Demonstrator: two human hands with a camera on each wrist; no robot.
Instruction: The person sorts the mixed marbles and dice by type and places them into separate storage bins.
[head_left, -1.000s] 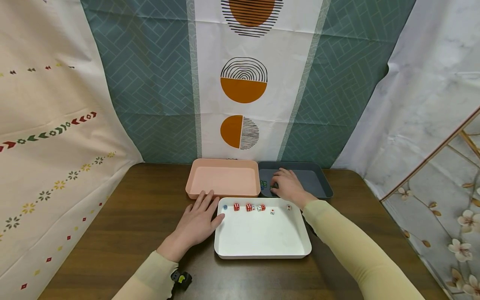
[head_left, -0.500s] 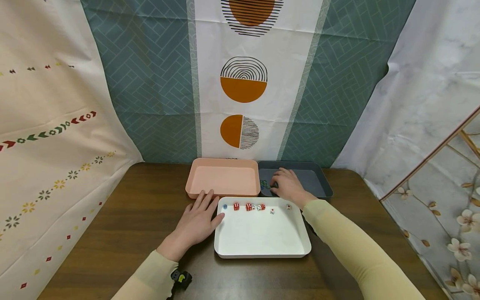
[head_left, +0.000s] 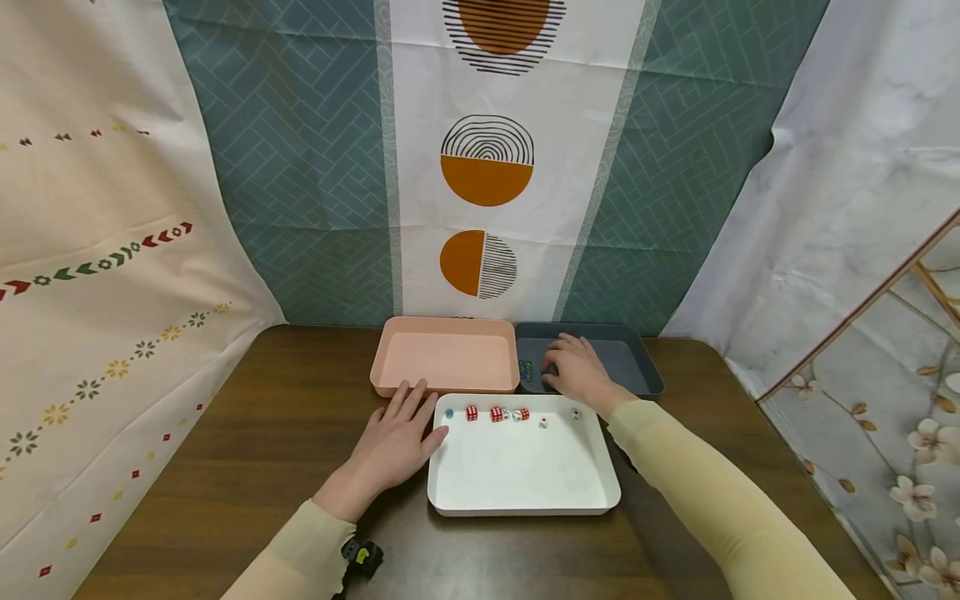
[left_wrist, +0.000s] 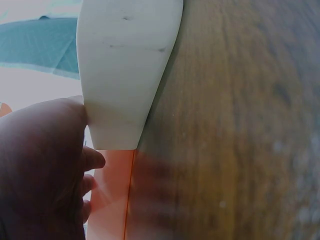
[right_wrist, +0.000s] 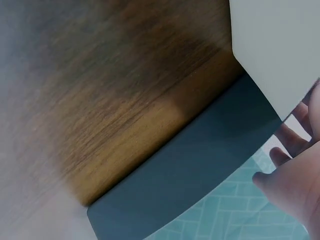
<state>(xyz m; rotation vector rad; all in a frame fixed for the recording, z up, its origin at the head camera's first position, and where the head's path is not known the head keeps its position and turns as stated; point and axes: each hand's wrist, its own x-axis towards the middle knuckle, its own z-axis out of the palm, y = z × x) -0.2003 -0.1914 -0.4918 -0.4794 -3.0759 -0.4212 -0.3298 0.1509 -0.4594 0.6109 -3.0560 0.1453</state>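
Observation:
My left hand [head_left: 397, 437] lies flat with straight fingers at the upper left corner of the white tray [head_left: 525, 483], its thumb over the rim. Inside that tray, along the far side, are red dice [head_left: 472, 412], white dice [head_left: 543, 423] and a small blue piece [head_left: 449, 413]. My right hand [head_left: 577, 371] reaches into the dark grey tray [head_left: 622, 342], fingers bent down toward its floor. Just left of those fingertips sits a tight cluster of small green and blue dice-like pieces [head_left: 527, 371]. Whether the right fingers pinch one I cannot tell.
A pink tray [head_left: 446, 354] stands at the back left, against the grey one; both sit behind the white tray. All three rest on a brown wooden table [head_left: 277, 433]. Patterned cloth [head_left: 322, 167] hangs behind and at both sides.
The green and blue pieces beside my right fingertips have drawn into a tighter cluster. My right hand has barely moved; the left stays in place.

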